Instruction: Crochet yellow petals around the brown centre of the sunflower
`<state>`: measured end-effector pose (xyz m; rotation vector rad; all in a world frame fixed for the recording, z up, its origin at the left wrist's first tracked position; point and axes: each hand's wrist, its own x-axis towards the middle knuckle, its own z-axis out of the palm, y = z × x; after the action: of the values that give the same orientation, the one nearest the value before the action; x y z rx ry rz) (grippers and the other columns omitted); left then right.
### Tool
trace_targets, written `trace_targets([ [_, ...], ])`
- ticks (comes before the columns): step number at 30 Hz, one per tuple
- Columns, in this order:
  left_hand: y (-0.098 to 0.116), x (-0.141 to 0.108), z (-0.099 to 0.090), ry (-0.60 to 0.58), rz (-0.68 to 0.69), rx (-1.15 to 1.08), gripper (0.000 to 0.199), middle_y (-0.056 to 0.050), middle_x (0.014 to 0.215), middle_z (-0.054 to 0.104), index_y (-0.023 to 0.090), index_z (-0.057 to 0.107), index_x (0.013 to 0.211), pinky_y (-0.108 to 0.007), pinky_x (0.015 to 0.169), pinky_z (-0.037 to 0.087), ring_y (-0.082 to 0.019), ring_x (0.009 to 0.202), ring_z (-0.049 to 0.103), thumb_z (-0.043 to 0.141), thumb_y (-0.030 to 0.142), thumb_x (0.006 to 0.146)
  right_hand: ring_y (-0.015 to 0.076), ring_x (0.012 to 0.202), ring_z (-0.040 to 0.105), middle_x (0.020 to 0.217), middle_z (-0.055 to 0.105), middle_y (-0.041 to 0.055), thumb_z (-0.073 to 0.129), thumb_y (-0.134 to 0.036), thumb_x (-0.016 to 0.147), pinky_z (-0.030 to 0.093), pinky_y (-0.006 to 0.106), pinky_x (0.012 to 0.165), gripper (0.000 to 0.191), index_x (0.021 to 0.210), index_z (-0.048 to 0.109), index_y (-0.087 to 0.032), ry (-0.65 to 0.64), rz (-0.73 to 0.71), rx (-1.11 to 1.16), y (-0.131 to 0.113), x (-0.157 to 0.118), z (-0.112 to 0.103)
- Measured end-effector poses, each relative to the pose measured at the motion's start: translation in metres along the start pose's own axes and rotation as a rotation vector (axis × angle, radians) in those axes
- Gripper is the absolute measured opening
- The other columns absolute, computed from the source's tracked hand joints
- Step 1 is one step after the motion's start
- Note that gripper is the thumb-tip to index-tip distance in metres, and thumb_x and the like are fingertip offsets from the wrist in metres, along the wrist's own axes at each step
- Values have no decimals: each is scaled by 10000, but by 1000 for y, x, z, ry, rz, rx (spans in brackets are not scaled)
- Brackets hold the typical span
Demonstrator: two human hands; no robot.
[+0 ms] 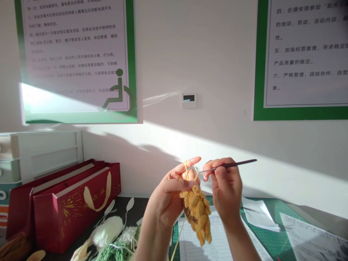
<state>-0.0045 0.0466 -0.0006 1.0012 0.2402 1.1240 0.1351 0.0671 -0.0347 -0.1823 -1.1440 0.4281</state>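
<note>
A yellow crocheted flower (199, 210) with a brown centre hangs from my left hand (174, 192), pinched at its top edge between thumb and fingers. Yellow yarn (187, 170) is wrapped round the raised left index finger, and a strand trails down below the hand. My right hand (227, 185) grips a crochet hook (236, 164) with a dark handle pointing right. The hook's thin metal end reaches left to the yarn beside the left fingers. Whether the yarn is caught in the hook tip is too small to tell.
Red gift bags (73, 206) and a drawer unit (49, 152) stand at the left. Near them lie a white yarn ball (108, 230) and green yarn (115, 252). Printed sheets (217, 243) lie on a green cutting mat (280, 243). A wall rises behind.
</note>
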Motion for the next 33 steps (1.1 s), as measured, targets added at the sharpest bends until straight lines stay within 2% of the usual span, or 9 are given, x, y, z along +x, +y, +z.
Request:
trace_targets([
  [5, 2, 2, -4, -29, 7, -5, 422, 1, 593, 610, 128, 844, 940, -247, 606, 461, -132, 570, 554, 769, 71, 529, 109, 531, 426, 641, 474, -52, 559, -394, 1013, 379, 246, 518, 264, 804, 522, -238, -32, 247, 106, -11, 6, 4],
  [9, 3, -3, 0, 24, 136, 105, 378, -9, 685, 661, 146, 836, 998, -247, 645, 460, -148, 655, 587, 844, 63, 630, 112, 531, 447, 623, 498, -44, 576, -400, 1007, 418, 266, 546, 309, 762, 495, -230, -144, 335, 81, -13, 6, 10],
  [12, 3, -10, 7, 46, 198, 167, 340, 1, 712, 661, 167, 814, 1030, -231, 663, 454, -139, 682, 589, 873, 90, 703, 145, 650, 576, 711, 612, -24, 683, -349, 953, 483, 302, 644, 229, 802, 545, -247, -167, 228, 9, -12, 4, 8],
  [15, 1, -13, 10, -4, 204, 177, 181, 8, 691, 635, 171, 725, 810, -228, 617, 433, -124, 631, 562, 862, 90, 725, 182, 782, 639, 824, 708, 2, 790, -213, 857, 491, 343, 720, 120, 826, 689, -271, -168, 61, -106, -13, 2, -2],
  [19, -4, -9, 6, -80, 49, 11, 306, 0, 686, 621, 182, 571, 703, -242, 640, 454, -133, 629, 577, 832, 33, 646, 230, 760, 659, 873, 772, 7, 812, -107, 782, 494, 420, 697, 307, 954, 793, -361, -199, -273, -258, -11, -2, -12],
  [21, -5, -5, 4, -103, -45, -46, 291, -6, 665, 596, 175, 570, 713, -248, 655, 463, -132, 619, 575, 802, 46, 594, 232, 765, 651, 854, 751, 6, 768, -123, 838, 501, 433, 701, 289, 980, 770, -374, -142, -314, -209, -8, -5, -10],
  [25, -4, -2, 7, -138, -103, -90, 277, 5, 638, 542, 172, 576, 698, -238, 624, 447, -123, 609, 544, 753, 50, 522, 188, 690, 592, 768, 651, -2, 659, -278, 970, 474, 384, 669, 43, 939, 671, -306, -47, -189, -25, -6, -6, 2],
  [30, 5, -6, 7, -178, -105, -52, 235, 32, 544, 436, 182, 537, 618, -251, 542, 405, -109, 516, 437, 737, 118, 515, 132, 551, 426, 623, 471, -56, 548, -364, 1033, 350, 289, 556, 217, 841, 541, -261, -42, 110, 169, -17, 1, 8],
  [33, 8, -6, -1, -159, -54, 29, 229, -1, 584, 529, 159, 577, 661, -243, 554, 399, -116, 539, 489, 765, 103, 543, 119, 535, 379, 601, 436, -58, 547, -400, 1029, 316, 277, 548, 343, 740, 457, -237, -135, 305, 229, -20, 4, 7],
])
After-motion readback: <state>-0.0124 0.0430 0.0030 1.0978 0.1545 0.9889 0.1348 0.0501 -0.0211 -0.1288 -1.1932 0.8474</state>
